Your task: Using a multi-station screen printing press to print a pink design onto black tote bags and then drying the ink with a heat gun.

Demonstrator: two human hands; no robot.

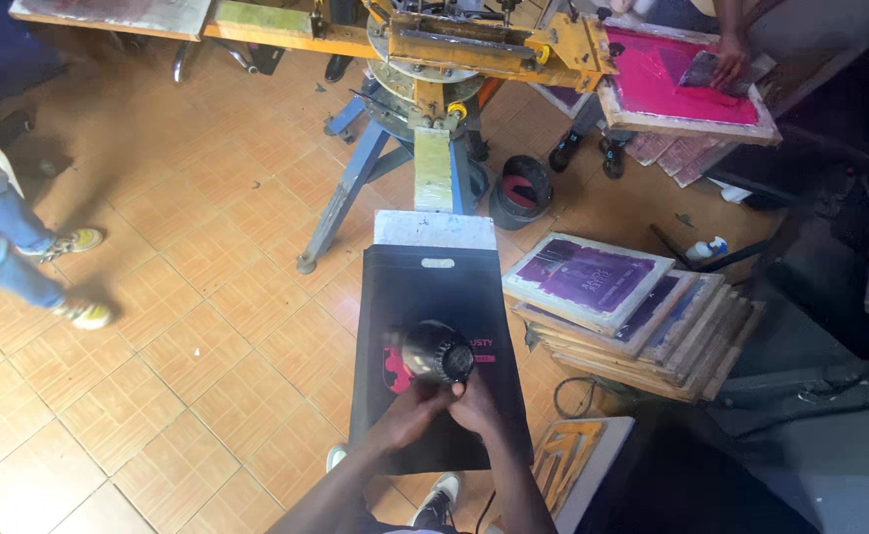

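Observation:
A black bag (434, 297) with a die-cut handle slot and a red print lies flat on the platen (432, 228) of a rotary screen-printing press. Both hands meet just above its lower half. My left hand (410, 415) and my right hand (476, 405) together grip the handle of a black heat gun (437, 353), whose round body points down at the red print. The print is partly hidden under the gun.
The yellow press carousel (474, 44) stands on blue legs (350, 193). A stack of wooden printing screens (632, 307) lies on the floor at right. Another person's hand works a pink screen (677, 89) at top right. Someone in jeans stands at left (9, 257).

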